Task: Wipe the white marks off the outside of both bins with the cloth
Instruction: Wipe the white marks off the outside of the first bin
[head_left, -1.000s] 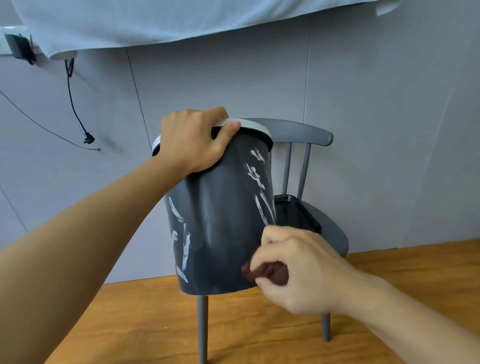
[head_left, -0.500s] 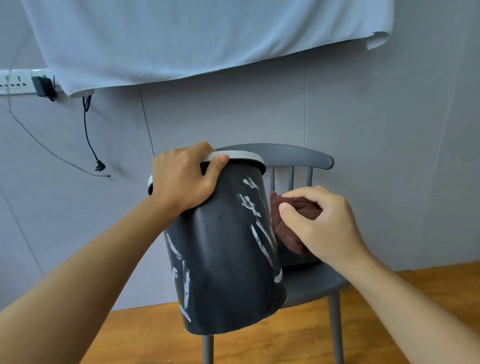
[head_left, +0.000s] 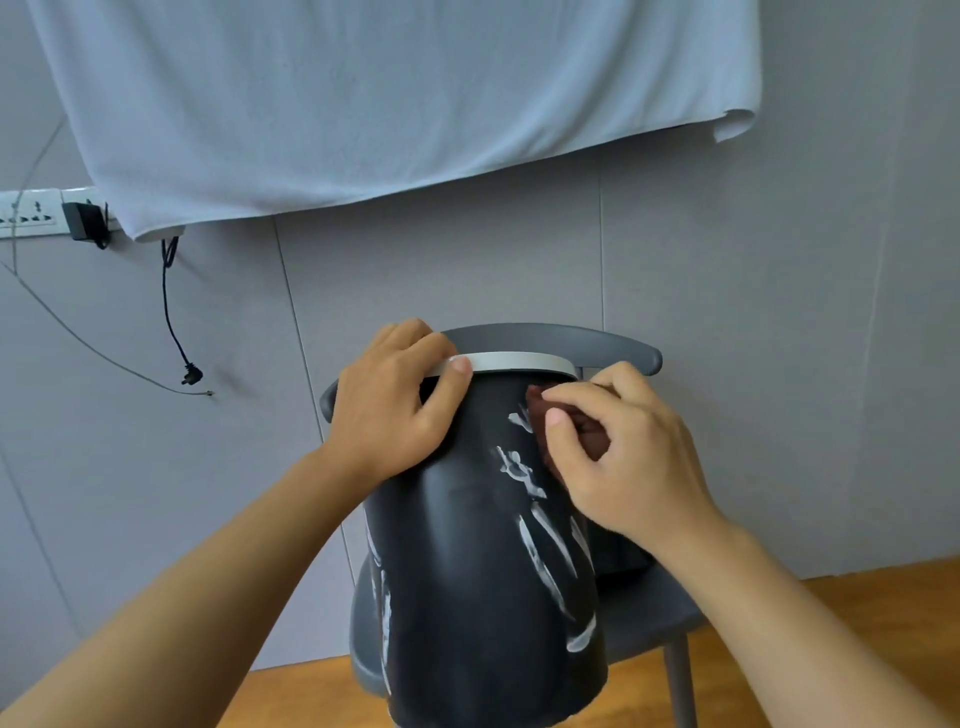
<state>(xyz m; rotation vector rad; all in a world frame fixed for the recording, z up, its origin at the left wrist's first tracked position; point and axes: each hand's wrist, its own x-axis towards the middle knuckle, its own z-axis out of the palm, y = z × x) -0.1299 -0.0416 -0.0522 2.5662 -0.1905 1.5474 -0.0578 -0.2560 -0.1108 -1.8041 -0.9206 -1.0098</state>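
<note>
Here, the left hand (head_left: 395, 410) grips the rim of the dark bin (head_left: 483, 571), held tilted above the grey chair (head_left: 644, 623). Right hand (head_left: 618, 462) fingers (head_left: 561, 421) pinch the brown cloth (head_left: 540, 415) against the top white marks (head_left: 540, 540). Risk: pressure twists the one-handed bin loose; lower streaks smear.

A plain indoor room, probably domestic: grey panelled wall (head_left: 727, 312), wooden floor (head_left: 883, 613), grey spindle-back chair (head_left: 644, 623), wall-mounted socket strip (head_left: 31, 213) with plugged adapter (head_left: 80, 221), hanging white sheet (head_left: 389, 93).
</note>
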